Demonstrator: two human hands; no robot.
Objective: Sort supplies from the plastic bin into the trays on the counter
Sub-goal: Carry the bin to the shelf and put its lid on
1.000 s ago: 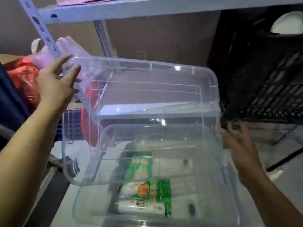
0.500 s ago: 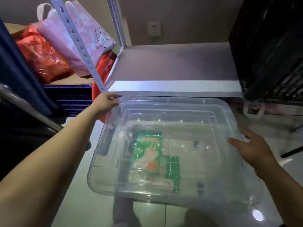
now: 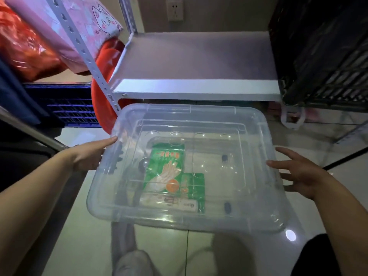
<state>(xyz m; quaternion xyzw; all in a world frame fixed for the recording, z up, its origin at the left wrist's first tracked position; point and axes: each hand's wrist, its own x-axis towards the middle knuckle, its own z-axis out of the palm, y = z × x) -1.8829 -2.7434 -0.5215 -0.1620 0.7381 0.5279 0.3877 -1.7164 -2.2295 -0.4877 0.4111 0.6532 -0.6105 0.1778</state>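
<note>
**Bracing the plastic bin between two flat hands**

Sits low in mid-view, at 6 o'clock of a white shelf; cannot tell whether resting on the floor or carried just above it. Looks covered by a clear ribbed lid. Holds a green glove packet near the middle, a second green packet touching it at 4 o'clock, plus small dark bits too blurred to name.

At the bin's 9 o'clock, left hand, fingers straight and laid along the wall, curled round nothing. At 3 o'clock, right hand, fingers spread and straight, tips at the wall; contact likely, not certain.

Further out: black crate at 2 o'clock, pink cat bag and red bag at 10 o'clock, blue crate at 9 o'clock. No trays, no table in view.

Judged step: fetching the bin, sorting not yet begun. Needed next, probably: a firmer hold under the rim on both sides, a level carry to the table, then lid off before picking out supplies.
</note>
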